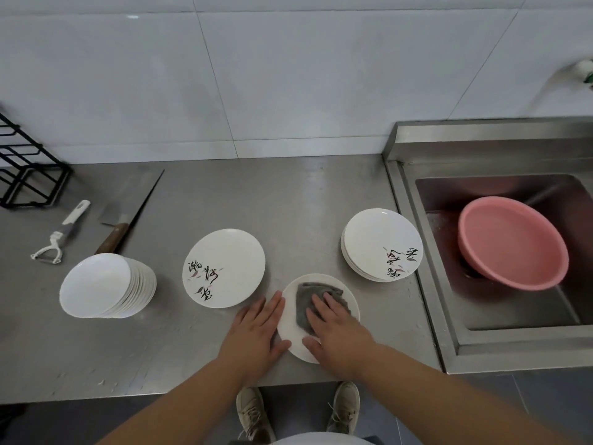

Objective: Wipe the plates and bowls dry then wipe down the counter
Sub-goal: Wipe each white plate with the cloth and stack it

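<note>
**Cloth pressed flat on a plate at the counter's front edge**

The right hand (pixel 337 329) lies flat, fingers straight, pressing a grey cloth (pixel 305 303) onto a white plate (pixel 321 278) on the steel counter (pixel 305 194). The left hand (pixel 256 329), fingers also straight, rests against the plate's left rim. A painted plate (pixel 231 261) sits just to the left and a plate stack (pixel 375 239) behind to the right. Further left are tilted stacked bowls (pixel 96 284), a knife (pixel 112 239) and a peeler (pixel 61 234). A pink basin (pixel 510 242) sits in the sink (pixel 430 252).
</note>
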{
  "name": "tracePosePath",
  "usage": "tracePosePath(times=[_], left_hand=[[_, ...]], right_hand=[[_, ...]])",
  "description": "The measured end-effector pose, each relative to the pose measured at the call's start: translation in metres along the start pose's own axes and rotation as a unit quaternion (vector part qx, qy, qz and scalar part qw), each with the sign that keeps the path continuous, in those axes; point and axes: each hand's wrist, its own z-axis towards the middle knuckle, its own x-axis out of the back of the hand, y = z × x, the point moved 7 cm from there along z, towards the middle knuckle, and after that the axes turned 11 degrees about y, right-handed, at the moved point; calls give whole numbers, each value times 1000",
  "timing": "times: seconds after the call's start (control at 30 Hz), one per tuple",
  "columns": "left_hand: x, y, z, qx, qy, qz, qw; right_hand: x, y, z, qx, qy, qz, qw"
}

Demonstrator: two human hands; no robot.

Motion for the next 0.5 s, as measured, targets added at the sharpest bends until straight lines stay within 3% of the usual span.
tracePosePath(times=[0.13, 0.3, 0.5], left_hand=[[-8, -3, 0, -1, -11, -8, 1000], [-14, -6, 1, 8, -12, -4, 1000], [-16, -7, 2, 2, -4, 6, 1000]], right_hand=[[-5, -5, 11, 7, 31, -68, 997], [-25, -9, 21, 11, 28, -8, 1000], [-45, -11, -16, 192, 19, -61, 979]])
